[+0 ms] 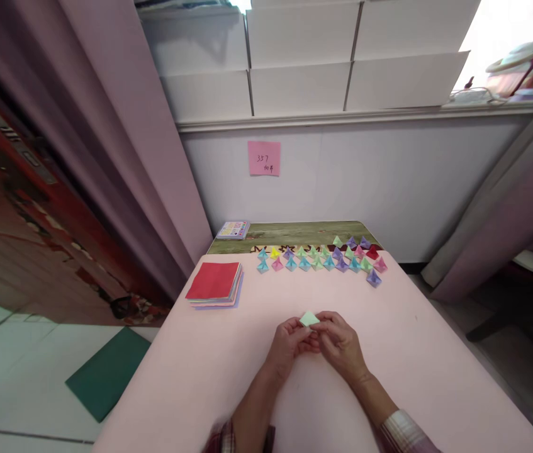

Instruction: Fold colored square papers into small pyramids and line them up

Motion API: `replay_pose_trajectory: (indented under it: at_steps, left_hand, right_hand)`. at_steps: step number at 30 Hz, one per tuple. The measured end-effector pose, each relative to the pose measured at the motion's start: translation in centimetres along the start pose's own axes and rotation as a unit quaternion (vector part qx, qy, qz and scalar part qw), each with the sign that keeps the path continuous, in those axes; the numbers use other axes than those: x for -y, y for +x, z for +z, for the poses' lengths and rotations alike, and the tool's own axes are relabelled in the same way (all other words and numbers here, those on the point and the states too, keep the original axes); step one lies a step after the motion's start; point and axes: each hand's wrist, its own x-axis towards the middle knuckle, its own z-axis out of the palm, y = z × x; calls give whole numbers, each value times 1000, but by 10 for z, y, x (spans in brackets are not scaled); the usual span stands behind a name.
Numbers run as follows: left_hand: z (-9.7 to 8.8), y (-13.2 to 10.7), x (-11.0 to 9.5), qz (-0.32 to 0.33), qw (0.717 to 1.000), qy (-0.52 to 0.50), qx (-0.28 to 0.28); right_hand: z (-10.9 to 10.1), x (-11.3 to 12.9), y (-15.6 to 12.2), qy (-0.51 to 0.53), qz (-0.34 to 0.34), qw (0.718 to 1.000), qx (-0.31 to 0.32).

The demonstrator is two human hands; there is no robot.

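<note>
Here, seen from the head camera, the left hand [289,345] and right hand [339,343] meet fingertip to fingertip, pinching a small pale green folded paper [309,319] that juts just above the grip. Beyond it lie rows of folded pieces [323,258]; far to its left sits a paper stack [214,282] on the pink table [426,365].

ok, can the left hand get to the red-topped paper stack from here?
Probably yes: only bare table lies between the left hand and the paper stack. But it and the right hand both pinch the green folded piece, so it must let go first.
</note>
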Motion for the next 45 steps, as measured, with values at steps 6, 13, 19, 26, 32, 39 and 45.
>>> replay_pose_trajectory:
  at_steps: [6, 13, 19, 26, 32, 39, 45]
  left_hand:
    - [0, 4, 9, 6, 998, 32, -51]
    - [6, 3, 12, 38, 994, 67, -74]
    - [8, 2, 11, 47, 993, 92, -58]
    - [6, 1, 11, 59, 990, 119, -36]
    - [7, 1, 10, 103, 978, 164, -75]
    - [2, 1, 9, 104, 982, 111, -110]
    - [4, 2, 7, 101, 989, 53, -93]
  right_hand:
    - [-6, 1, 3, 77, 60, 995, -31]
    - [3, 4, 4, 228, 271, 934, -35]
    - [11, 4, 6, 293, 293, 910, 11]
    - [6, 9, 6, 316, 292, 902, 46]
    - [6, 3, 4, 223, 284, 932, -23]
    - [9, 2, 0, 218, 289, 931, -47]
    - [9, 1, -1, 283, 280, 916, -40]
